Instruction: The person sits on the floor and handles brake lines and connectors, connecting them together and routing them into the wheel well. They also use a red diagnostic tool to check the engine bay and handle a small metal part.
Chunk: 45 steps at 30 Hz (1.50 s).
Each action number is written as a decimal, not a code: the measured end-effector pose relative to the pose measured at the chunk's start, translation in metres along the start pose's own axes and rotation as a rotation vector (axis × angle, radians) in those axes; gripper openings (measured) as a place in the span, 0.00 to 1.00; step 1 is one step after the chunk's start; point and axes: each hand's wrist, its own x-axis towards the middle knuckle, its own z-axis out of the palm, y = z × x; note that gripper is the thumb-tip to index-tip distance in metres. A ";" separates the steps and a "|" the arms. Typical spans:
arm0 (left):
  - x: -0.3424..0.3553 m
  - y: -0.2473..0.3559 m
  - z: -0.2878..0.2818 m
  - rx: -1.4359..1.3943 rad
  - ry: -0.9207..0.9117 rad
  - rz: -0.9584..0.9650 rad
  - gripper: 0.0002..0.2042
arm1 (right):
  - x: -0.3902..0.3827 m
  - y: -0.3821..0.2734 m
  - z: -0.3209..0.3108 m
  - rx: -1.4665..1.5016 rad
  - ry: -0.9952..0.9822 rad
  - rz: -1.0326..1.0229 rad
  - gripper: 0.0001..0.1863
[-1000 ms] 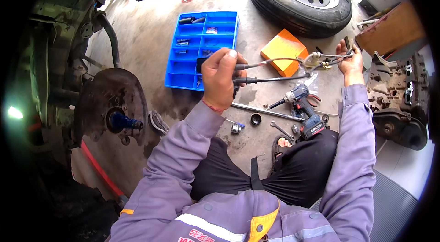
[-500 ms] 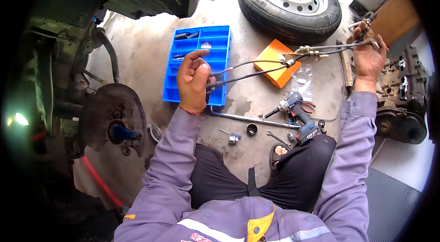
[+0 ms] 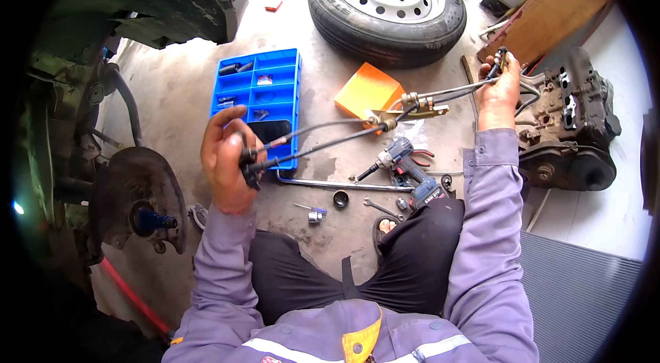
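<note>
Stretched between my hands is a pair of dark control cables [image 3: 330, 148] with metal fittings and a small metal bracket [image 3: 427, 113] along them. My left hand [image 3: 223, 165] is closed round their black end pieces, thumb pressed against them and index finger partly raised. At the other end my right hand [image 3: 500, 91] grips the cables, with black and metal end fittings showing above its fingers. The cables pass over a blue compartment tray [image 3: 294, 74], which holds dark sockets and small parts, and over an orange box [image 3: 368, 88].
A wheel [image 3: 392, 9] lies ahead. On the floor are a cordless impact wrench [image 3: 405, 167], a long metal bar [image 3: 330, 184], a combination wrench [image 3: 382, 210] and a chrome socket [image 3: 315, 216]. An engine block [image 3: 557, 122] sits right; a hub with its shield [image 3: 137, 201] is left.
The view has turned right, so the floor things sit further left. My left hand has tilted, showing more of the black cable ends. Both hands keep hold of the cables.
</note>
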 end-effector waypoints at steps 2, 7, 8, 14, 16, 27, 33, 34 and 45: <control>-0.016 0.008 0.009 0.025 -0.006 0.034 0.20 | 0.008 0.002 -0.008 -0.057 0.006 -0.008 0.08; -0.024 0.009 0.000 -0.001 0.032 0.012 0.22 | -0.007 0.004 0.013 -0.164 -0.021 -0.016 0.09; -0.022 0.008 -0.001 -0.035 0.021 -0.001 0.21 | -0.007 0.001 0.014 -0.167 -0.036 -0.016 0.09; -0.013 -0.004 -0.018 -0.341 0.151 -0.259 0.17 | -0.030 -0.013 0.032 0.059 -0.326 0.164 0.10; -0.010 -0.011 -0.021 -0.475 0.187 -0.351 0.17 | -0.038 -0.022 0.039 0.130 -0.399 0.179 0.12; -0.007 -0.009 -0.035 -0.554 0.099 -0.265 0.14 | -0.052 -0.036 0.039 0.221 -0.824 0.190 0.44; -0.009 -0.005 -0.034 -0.543 0.037 -0.219 0.17 | -0.048 -0.042 0.030 0.316 -0.908 0.198 0.44; -0.010 -0.009 -0.038 -0.535 0.047 -0.229 0.17 | -0.051 -0.040 0.034 0.210 -0.734 0.135 0.43; -0.018 0.001 -0.036 -0.506 -0.022 -0.178 0.16 | -0.046 -0.051 0.021 0.251 -0.984 0.321 0.55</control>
